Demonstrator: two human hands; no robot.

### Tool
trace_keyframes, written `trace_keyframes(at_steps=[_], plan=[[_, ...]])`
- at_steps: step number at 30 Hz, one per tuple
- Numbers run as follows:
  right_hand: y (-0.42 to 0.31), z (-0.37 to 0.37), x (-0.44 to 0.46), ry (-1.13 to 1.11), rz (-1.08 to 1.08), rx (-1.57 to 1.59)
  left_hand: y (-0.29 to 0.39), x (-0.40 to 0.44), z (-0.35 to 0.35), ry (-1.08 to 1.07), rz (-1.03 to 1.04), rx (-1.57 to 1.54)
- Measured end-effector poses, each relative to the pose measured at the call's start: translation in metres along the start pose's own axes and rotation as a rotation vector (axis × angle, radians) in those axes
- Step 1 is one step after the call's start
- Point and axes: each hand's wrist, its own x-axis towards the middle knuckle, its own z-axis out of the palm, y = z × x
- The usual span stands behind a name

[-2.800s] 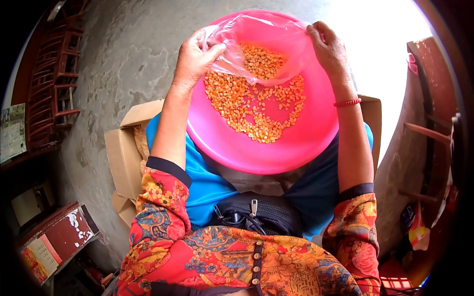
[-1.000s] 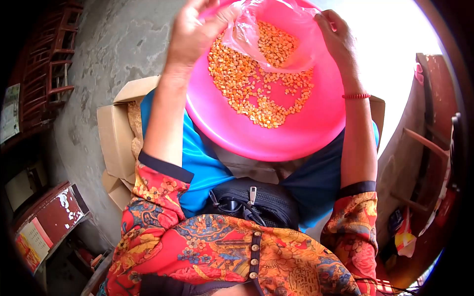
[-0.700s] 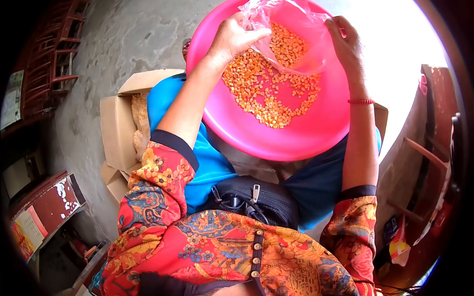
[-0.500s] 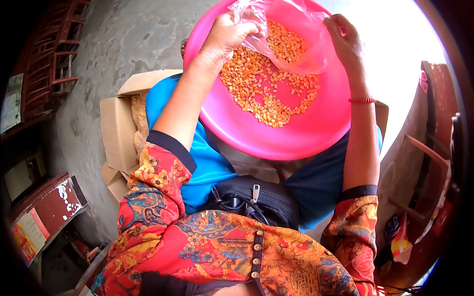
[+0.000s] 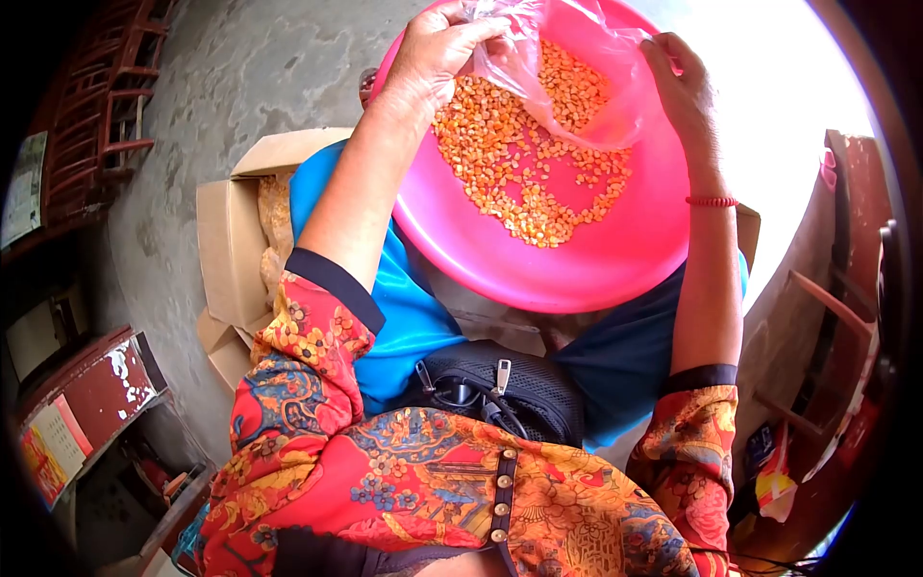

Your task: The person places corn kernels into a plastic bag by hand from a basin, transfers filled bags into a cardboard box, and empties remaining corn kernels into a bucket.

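A clear plastic bag [image 5: 601, 106] is stretched between my two hands above a large pink basin [image 5: 461, 245]. My left hand [image 5: 437, 58] grips the bunched side of the bag. With fingers pinched, my right hand [image 5: 681, 82] holds the bag's opposite edge. Orange corn kernels [image 5: 490, 144] are spread over the basin's bottom, and some show through the clear plastic. The basin rests at my knees. Whether anything lies inside the bag I cannot tell.
An open cardboard box [image 5: 231, 255] with bagged yellowish contents stands left of my leg. A black pouch [image 5: 500, 385] lies at my waist. Dark red wooden furniture [image 5: 101, 385] is at the left, and a wooden frame [image 5: 846, 288] at the right.
Both hands and the bag have shifted slightly to the right in view, and the right hand sits a little lower. Both hands keep their hold on the bag.
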Motion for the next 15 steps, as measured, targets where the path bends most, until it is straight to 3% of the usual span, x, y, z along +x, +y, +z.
trace_keyframes(at_steps=[5, 6, 7, 8, 9, 12, 15], plan=[[-0.005, -0.001, -0.007, -0.007, 0.023, -0.024, -0.028, 0.008, -0.003, 0.024, -0.095, -0.211], [0.014, 0.003, -0.002, -0.005, -0.045, 0.080, -0.010, -0.004, 0.006, 0.032, -0.109, -0.186], [0.008, 0.002, -0.005, -0.029, 0.068, 0.247, -0.009, -0.004, 0.012, 0.099, -0.171, -0.148], [0.012, 0.001, 0.001, 0.002, -0.019, 0.185, -0.014, 0.001, 0.014, 0.110, -0.156, -0.162], [0.008, 0.001, -0.001, 0.009, 0.034, 0.147, -0.023, 0.001, 0.011, 0.084, -0.136, -0.237], [0.011, 0.002, -0.001, -0.034, 0.029, 0.131, -0.016, -0.001, 0.016, 0.135, -0.156, -0.193], [0.010, 0.005, -0.002, -0.072, 0.045, 0.165, 0.004, -0.010, 0.024, 0.057, -0.169, -0.077]])
